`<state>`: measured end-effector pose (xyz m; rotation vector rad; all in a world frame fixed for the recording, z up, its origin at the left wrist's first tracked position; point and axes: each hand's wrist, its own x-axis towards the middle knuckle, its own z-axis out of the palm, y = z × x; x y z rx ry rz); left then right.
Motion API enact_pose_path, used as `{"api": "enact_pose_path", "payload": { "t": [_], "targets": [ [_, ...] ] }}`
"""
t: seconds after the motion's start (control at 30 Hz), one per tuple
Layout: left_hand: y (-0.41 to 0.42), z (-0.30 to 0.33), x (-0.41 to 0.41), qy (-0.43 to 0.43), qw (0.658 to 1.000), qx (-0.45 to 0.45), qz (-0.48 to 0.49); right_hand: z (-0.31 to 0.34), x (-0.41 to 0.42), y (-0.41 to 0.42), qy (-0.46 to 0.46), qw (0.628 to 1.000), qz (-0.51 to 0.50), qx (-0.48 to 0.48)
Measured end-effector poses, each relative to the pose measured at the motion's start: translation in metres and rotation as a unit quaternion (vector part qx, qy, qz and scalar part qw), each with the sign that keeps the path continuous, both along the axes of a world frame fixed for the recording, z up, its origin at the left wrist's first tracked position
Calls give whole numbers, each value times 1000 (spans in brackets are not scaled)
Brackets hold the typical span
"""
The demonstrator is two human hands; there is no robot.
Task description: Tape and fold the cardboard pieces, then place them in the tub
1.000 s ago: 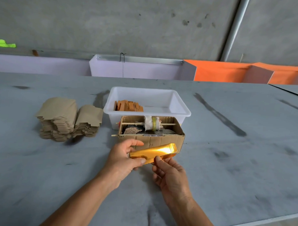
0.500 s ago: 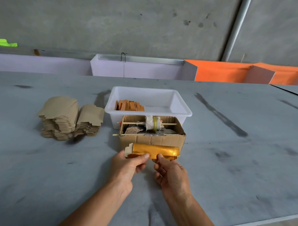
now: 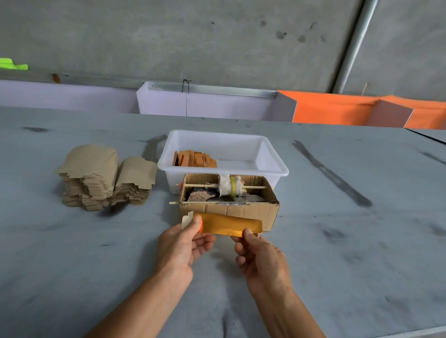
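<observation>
Both hands pinch the gold cardboard piece (image 3: 225, 225), left hand (image 3: 182, 245) at one end, right hand (image 3: 260, 256) at the other. Its long axis runs crosswise just before the brown box (image 3: 230, 207). The tub (image 3: 225, 156) lies straight beyond that box, equally near either hand

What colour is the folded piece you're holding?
Shiny golden-orange folded cardboard piece, with a pale end tab; the head view shows it best.

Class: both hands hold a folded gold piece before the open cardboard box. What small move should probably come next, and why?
Probably lift the gold piece over the cardboard box into the white tub. The left hand and right hand pinch its ends, it looks folded flat, and similar pieces already stand there.
</observation>
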<state>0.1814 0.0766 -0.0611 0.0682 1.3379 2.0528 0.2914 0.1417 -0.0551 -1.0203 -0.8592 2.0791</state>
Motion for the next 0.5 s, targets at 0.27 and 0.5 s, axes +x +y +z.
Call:
{"api": "enact_pose_path", "payload": {
  "t": [0.27,0.5],
  "targets": [
    [2,-3,6,14,998,14,-57,4,-14,-5,-8,1000,-5,-29],
    [3,-4,-4,36,997,9,-69,7,-16,1,-60,998,8,-14]
  ]
}}
